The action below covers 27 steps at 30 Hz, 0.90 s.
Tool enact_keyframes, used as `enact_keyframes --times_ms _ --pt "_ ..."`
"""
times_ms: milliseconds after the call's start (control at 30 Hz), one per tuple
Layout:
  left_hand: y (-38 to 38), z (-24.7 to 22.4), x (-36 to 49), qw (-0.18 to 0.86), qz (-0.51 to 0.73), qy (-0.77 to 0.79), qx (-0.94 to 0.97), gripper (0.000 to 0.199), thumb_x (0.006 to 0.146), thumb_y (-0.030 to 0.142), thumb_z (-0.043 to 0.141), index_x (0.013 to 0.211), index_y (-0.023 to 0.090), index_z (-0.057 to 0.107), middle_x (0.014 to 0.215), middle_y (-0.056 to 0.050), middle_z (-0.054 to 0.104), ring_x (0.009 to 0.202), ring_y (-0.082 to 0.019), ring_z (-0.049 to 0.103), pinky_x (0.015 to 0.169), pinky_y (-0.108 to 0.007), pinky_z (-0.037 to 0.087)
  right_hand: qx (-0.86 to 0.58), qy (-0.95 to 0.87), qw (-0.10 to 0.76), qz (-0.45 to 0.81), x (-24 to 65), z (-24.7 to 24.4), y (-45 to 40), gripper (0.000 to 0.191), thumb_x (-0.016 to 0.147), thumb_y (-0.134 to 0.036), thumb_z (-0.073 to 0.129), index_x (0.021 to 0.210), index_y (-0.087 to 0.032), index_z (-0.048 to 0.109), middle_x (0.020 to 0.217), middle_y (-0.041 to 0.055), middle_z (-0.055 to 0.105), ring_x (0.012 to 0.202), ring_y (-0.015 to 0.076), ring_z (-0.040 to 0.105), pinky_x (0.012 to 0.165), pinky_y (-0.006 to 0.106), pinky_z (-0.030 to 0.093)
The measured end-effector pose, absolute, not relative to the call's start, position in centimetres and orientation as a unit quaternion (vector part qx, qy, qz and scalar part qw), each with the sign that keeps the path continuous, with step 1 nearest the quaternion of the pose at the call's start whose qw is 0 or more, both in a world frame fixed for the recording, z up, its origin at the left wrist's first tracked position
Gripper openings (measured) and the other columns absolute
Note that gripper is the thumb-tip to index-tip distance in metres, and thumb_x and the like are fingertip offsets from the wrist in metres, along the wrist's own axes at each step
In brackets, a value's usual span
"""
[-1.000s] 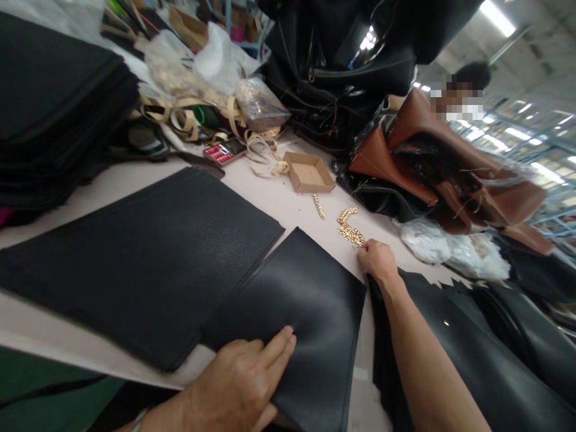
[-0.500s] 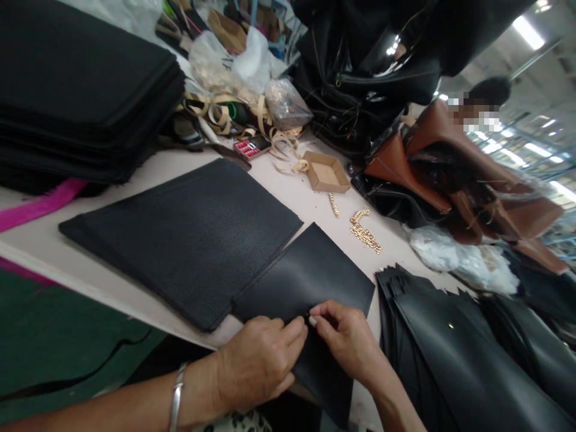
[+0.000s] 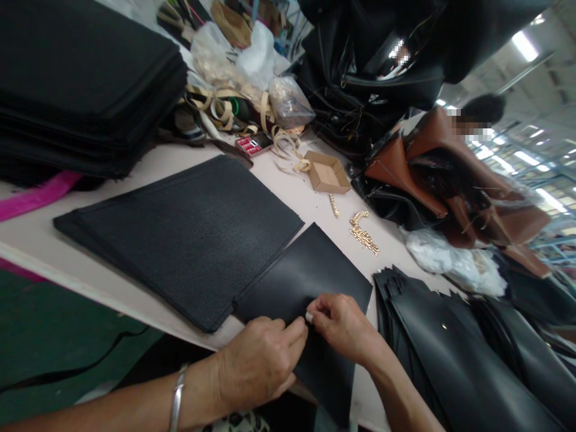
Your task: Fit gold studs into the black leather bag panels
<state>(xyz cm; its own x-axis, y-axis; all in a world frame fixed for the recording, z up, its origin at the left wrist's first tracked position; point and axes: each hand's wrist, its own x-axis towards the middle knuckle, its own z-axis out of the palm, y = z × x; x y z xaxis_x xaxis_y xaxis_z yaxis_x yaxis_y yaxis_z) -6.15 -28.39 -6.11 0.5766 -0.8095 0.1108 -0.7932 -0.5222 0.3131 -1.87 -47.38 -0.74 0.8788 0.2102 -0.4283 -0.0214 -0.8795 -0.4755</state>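
A smooth black leather panel (image 3: 315, 264) lies at the table's near edge, its lower part hanging toward me. My left hand (image 3: 265, 357) is closed over the panel's middle, thumb and forefinger pinched together; what they hold is hidden. Close beside its fingertips, my right hand (image 3: 339, 327) also pinches at the panel, and whatever is between its fingers is too small to make out. A larger stack of grained black leather panels (image 3: 193, 228) rests just left of the smooth one. Gold chain pieces (image 3: 363, 233) lie farther back on the table.
An open cardboard box (image 3: 326, 173) stands behind the chain. More black leather pieces (image 3: 450, 342) fan out at right, one bearing a small gold fitting. Tall black stacks (image 3: 90, 78) fill the left. Brown bags (image 3: 454, 162), black bags (image 3: 369, 78) and plastic-wrapped items line the back. A person is beyond.
My right hand has shifted slightly up and its fingers have curled in more. My left hand stays almost in place on the panel. The view has shifted a little.
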Motion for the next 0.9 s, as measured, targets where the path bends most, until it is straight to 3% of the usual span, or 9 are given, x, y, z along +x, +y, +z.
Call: enact_keyframes --times_ms 433,567,667,767,833,900 --pt "-28.3 -6.6 -6.1 0.175 -0.042 -0.463 0.868 0.046 0.095 0.037 0.053 0.133 0.012 0.055 0.126 -0.013 0.065 0.081 -0.023 0.064 0.065 -0.036 0.054 -0.94 -0.057 0.12 0.315 0.7 0.0 -46.3 0.006 0.079 -0.018 0.065 0.078 -0.021 0.07 0.064 0.0005 0.068 0.06 0.0152 0.06 0.056 0.025 0.035" --pt "-28.3 -6.1 -5.9 0.162 -0.06 -0.463 0.87 0.047 0.095 0.034 0.052 0.137 0.012 0.053 0.132 -0.015 0.064 0.083 -0.023 0.066 0.068 -0.038 0.057 -0.931 -0.044 0.163 0.324 1.1 -0.2 -46.7 0.003 0.077 -0.018 0.07 0.077 -0.021 0.069 0.062 -0.0013 0.067 0.059 0.0137 0.059 0.053 0.024 0.034" --pt "-28.3 -5.8 -5.8 0.151 -0.068 -0.463 0.871 0.045 0.094 0.028 0.053 0.137 0.014 0.055 0.134 -0.014 0.064 0.089 -0.023 0.068 0.074 -0.036 0.058 -0.927 -0.029 0.202 0.316 2.0 -0.4 -47.9 0.014 0.071 -0.028 0.081 0.077 -0.02 0.07 0.061 -0.003 0.067 0.057 0.0133 0.062 0.053 0.022 0.038" --pt "-28.2 -6.3 -5.9 0.157 -0.058 -0.46 0.872 0.052 0.086 0.02 0.059 0.138 0.016 0.055 0.132 -0.013 0.066 0.092 -0.024 0.07 0.077 -0.036 0.06 -0.958 0.005 0.196 0.211 3.9 -0.5 -49.6 0.034 0.081 -0.041 0.075 0.106 -0.018 0.07 0.093 0.0059 0.075 0.086 0.0191 0.069 0.073 0.027 0.048" --pt "-28.0 -7.2 -6.0 0.169 -0.033 -0.455 0.874 0.059 0.078 0.014 0.061 0.136 0.018 0.058 0.131 -0.011 0.068 0.093 -0.025 0.072 0.079 -0.036 0.06 -0.974 0.034 0.185 0.129 5.4 -0.4 -50.6 0.051 0.086 -0.044 0.07 0.127 -0.015 0.062 0.123 0.0149 0.068 0.115 0.0249 0.062 0.095 0.034 0.045" --pt "-27.8 -8.8 -6.0 0.184 0.015 -0.434 0.882 0.063 0.072 0.008 0.059 0.134 0.021 0.061 0.131 -0.009 0.069 0.097 -0.025 0.072 0.084 -0.035 0.06 -0.977 0.05 0.185 0.097 6.7 -0.4 -51.6 0.067 0.078 -0.048 0.078 0.133 -0.014 0.058 0.134 0.0177 0.061 0.125 0.0285 0.055 0.103 0.038 0.041"
